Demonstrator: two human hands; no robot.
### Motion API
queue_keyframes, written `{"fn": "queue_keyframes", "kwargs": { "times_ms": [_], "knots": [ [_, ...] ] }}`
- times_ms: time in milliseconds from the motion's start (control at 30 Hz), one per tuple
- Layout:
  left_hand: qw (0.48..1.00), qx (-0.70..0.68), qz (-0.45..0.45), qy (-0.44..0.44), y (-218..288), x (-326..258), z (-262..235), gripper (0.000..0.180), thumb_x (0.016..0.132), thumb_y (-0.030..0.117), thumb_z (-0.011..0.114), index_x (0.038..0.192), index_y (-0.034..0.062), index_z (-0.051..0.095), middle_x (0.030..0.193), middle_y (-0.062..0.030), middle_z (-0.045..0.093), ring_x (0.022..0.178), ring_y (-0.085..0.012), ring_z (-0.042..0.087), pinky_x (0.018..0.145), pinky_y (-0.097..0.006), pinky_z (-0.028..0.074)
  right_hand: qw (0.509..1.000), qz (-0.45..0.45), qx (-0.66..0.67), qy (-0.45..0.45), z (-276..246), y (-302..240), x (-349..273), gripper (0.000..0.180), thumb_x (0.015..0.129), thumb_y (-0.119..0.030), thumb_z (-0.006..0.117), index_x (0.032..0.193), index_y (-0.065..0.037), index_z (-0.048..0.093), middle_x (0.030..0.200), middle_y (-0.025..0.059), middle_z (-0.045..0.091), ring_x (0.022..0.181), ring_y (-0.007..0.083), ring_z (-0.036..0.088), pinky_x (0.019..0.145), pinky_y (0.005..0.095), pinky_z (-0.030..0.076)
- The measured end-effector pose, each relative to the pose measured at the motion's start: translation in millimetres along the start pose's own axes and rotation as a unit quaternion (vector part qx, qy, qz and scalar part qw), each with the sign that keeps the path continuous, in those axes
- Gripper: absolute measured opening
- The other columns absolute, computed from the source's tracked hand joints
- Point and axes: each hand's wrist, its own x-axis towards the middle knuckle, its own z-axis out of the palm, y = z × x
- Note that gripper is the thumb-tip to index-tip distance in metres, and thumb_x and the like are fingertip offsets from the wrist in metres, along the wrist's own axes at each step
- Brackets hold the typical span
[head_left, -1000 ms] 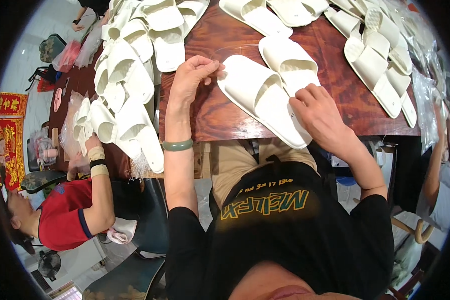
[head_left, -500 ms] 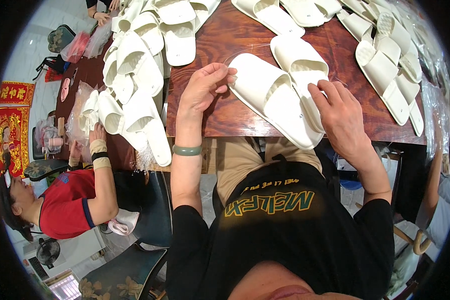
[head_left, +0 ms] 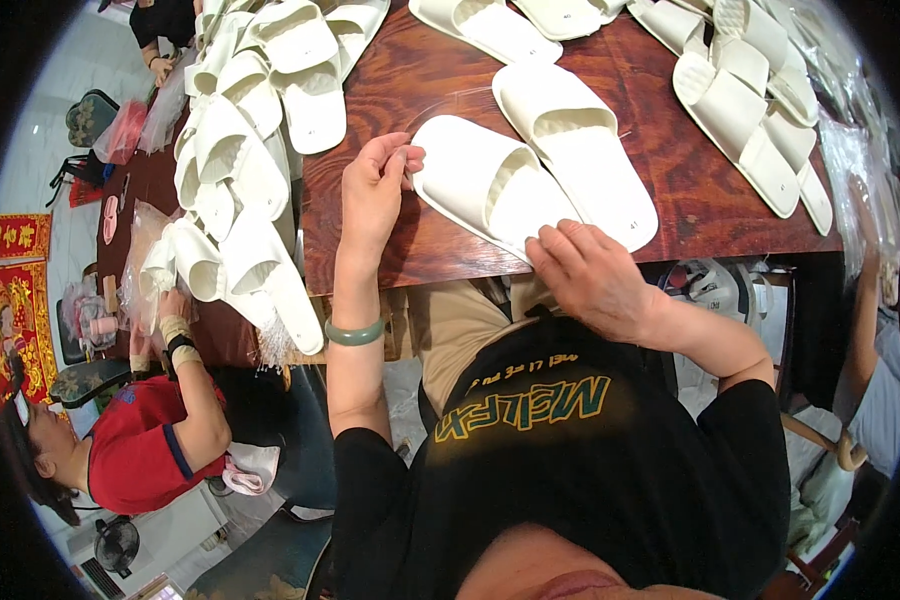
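Two white slippers lie side by side in front of me on the wooden table (head_left: 370, 255), toes pointing away. The left slipper (head_left: 470, 170) reaches the table's front edge with its heel. My right hand (head_left: 590, 275) is closed over that heel, fingers on top and the thumb hidden. At its toe, my left hand (head_left: 378, 185) is pinched, with fingertips touching or very close to the rim; whatever it holds is too small to make out. The right slipper (head_left: 570, 130) lies flat, untouched by either hand.
Piled white slippers (head_left: 235, 150) cover the left side. More slippers (head_left: 745, 120) lie at right, and others (head_left: 485, 30) at the far edge. Clear plastic wrap (head_left: 860, 180) hangs at far right. A co-worker in a red shirt (head_left: 145, 450) handles slippers at left; other people's arms show at the edges.
My right hand has moved from the right slipper's side to the left slipper's heel. The two slippers now overlap less, their heels apart. My left hand stays at the toe. The whole view has shifted.
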Motion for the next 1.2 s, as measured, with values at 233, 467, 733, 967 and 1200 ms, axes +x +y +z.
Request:
{"fn": "queue_keyframes", "kwargs": {
  "times_ms": [233, 467, 733, 967, 1200],
  "knots": [
    [0.969, 0.212, 0.094, 0.084, 8.1, -10.4, -0.2, 0.023, 0.092, 0.004, 0.042, 0.111, -0.0038, 0.052, 0.09, -0.0103, 0.064, 0.077, -0.012, 0.061, 0.061, -0.023, 0.047, 0.998, -0.056, 0.0, 0.016, 6.7, -4.5, 2.8, 0.034, 0.072, -0.015, 0.055, 0.098, 0.006, 0.055, 0.095, 0.0132, 0.053, 0.083, 0.0223, 0.052, 0.066, 0.0279, 0.044],
    [0.991, 0.018, 0.085, 0.103, 24.5, 0.5, -0.8, 0.02, 0.094, 0.006, 0.041, 0.109, -0.0025, 0.052, 0.08, -0.0062, 0.062, 0.076, -0.0102, 0.061, 0.067, -0.024, 0.048, 0.998, -0.066, -0.018, 0.01, 5.5, 3.0, 13.4, 0.03, 0.07, -0.015, 0.055, 0.092, 0.005, 0.056, 0.083, 0.0088, 0.052, 0.07, 0.0169, 0.048, 0.054, 0.0254, 0.039],
    [0.988, 0.026, 0.139, -0.063, 48.1, 65.3, 46.5, 0.026, 0.092, 0.005, 0.043, 0.115, -0.0034, 0.05, 0.08, -0.0023, 0.056, 0.081, -0.0098, 0.056, 0.072, -0.023, 0.046, 0.988, 0.003, 0.031, -0.151, 0.0, 0.4, 13.3, 0.04, 0.068, -0.013, 0.057, 0.103, 0.005, 0.051, 0.093, 0.0093, 0.051, 0.082, 0.0193, 0.052, 0.063, 0.0267, 0.046],
    [0.985, 0.029, 0.131, -0.107, 16.7, 92.5, 76.3, 0.028, 0.09, 0.008, 0.042, 0.115, -0.0019, 0.051, 0.079, -0.006, 0.057, 0.076, -0.0147, 0.055, 0.072, -0.028, 0.046, 0.99, 0.014, 0.064, -0.128, 2.6, 34.9, 5.2, 0.039, 0.062, -0.008, 0.059, 0.098, 0.002, 0.05, 0.087, 0.0088, 0.051, 0.08, 0.021, 0.053, 0.062, 0.0283, 0.046],
    [0.993, -0.084, 0.008, -0.079, 18.1, 90.8, 73.0, 0.022, 0.092, 0.008, 0.046, 0.109, -0.0013, 0.055, 0.079, -0.0025, 0.061, 0.065, -0.0038, 0.05, 0.057, -0.018, 0.041, 0.994, -0.011, 0.111, 0.0, 14.4, 104.0, 13.9, 0.012, 0.07, -0.006, 0.054, 0.08, -0.001, 0.05, 0.086, 0.0109, 0.052, 0.084, 0.0255, 0.053, 0.069, 0.0343, 0.048]
  ]
}}
